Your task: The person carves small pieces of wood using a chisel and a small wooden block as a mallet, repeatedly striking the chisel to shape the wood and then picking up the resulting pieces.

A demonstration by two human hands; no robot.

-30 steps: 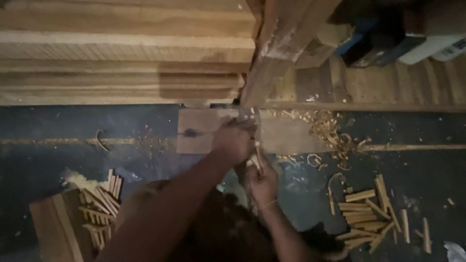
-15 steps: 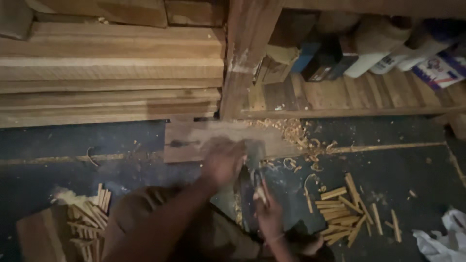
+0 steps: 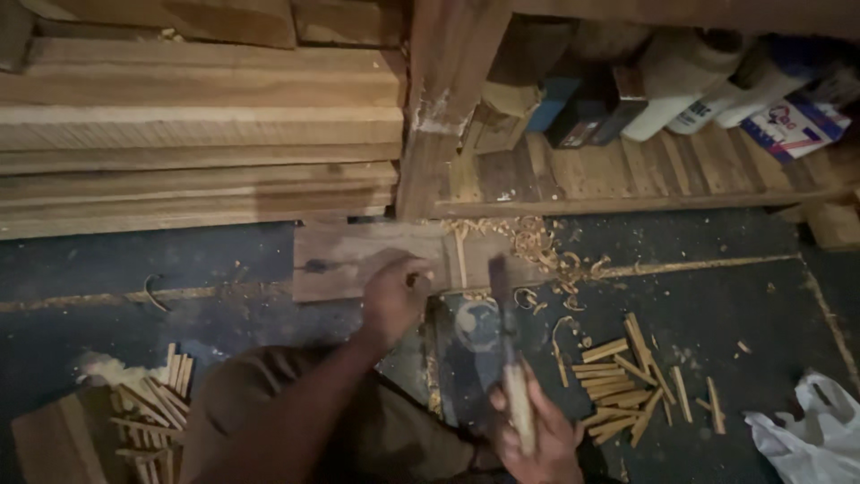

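1. The left hand rests on a flat wooden block lying on the dark floor, its fingers curled around a thin wooden stick that stands on the block; what lies under the palm is hidden.
2. The right hand is clenched around the pale handle of a hatchet-like blade, whose dark head is raised just right of the stick and close to the left hand's fingertips.
3. Risk, as I judge it: the blade's head sits so near the left fingers that a stroke drifting left could catch them. The dim light makes the edge hard to follow.
4. The stick is thin and held at one end only; a glancing blow could kick it sideways off the block, or split it unevenly.
5. Curled shavings litter the block's right end and the floor beside it, so the stick could slide on them.
6. Cut sticks lie heaped to the right of the right hand, another bundle at lower left, both well apart from the block.
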